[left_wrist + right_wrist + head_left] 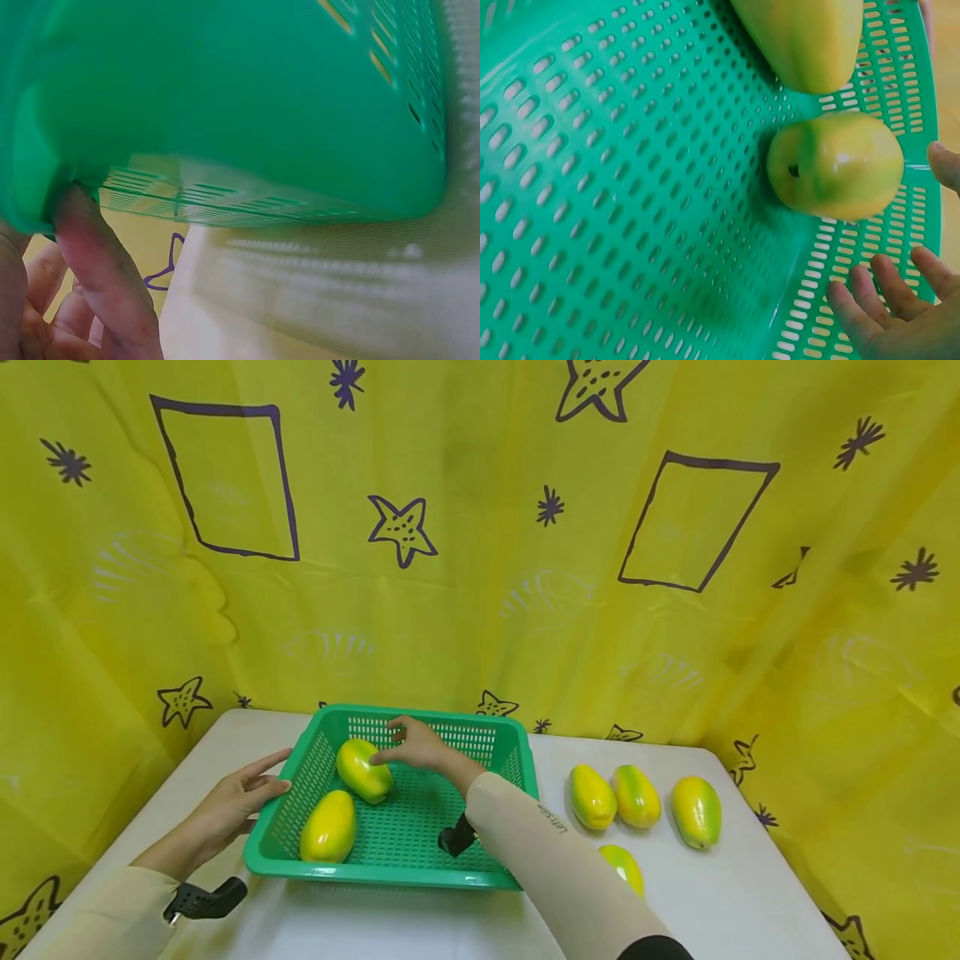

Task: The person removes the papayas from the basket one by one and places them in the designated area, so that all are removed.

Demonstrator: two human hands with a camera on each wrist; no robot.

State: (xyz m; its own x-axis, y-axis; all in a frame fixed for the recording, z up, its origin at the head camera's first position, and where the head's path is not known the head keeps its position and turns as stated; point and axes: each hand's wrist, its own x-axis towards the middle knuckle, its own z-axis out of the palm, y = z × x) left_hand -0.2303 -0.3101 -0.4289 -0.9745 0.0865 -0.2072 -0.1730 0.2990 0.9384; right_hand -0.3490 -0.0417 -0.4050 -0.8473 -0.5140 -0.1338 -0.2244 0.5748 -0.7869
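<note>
A green plastic basket (405, 878) with slotted walls stands on the white table. My left hand (243, 793) grips its left rim; in the left wrist view a finger (105, 270) hooks up under the rim's lip. Inside, toward the left, lie two glossy yellow-green papayas: a rear papaya (363, 770) and a front papaya (328, 827). Over the basket, just right of the rear papaya, hovers my right hand (420, 747) with spread, lightly bent fingers and nothing held. The right wrist view shows the rear papaya (836, 166) apart from those fingers.
Right of the basket, several more papayas lie on the table: two side by side (592, 797), one farther right (696, 812), and one nearer (622, 868), partly behind my right sleeve. A yellow patterned curtain (465, 610) hangs along the table's back and sides.
</note>
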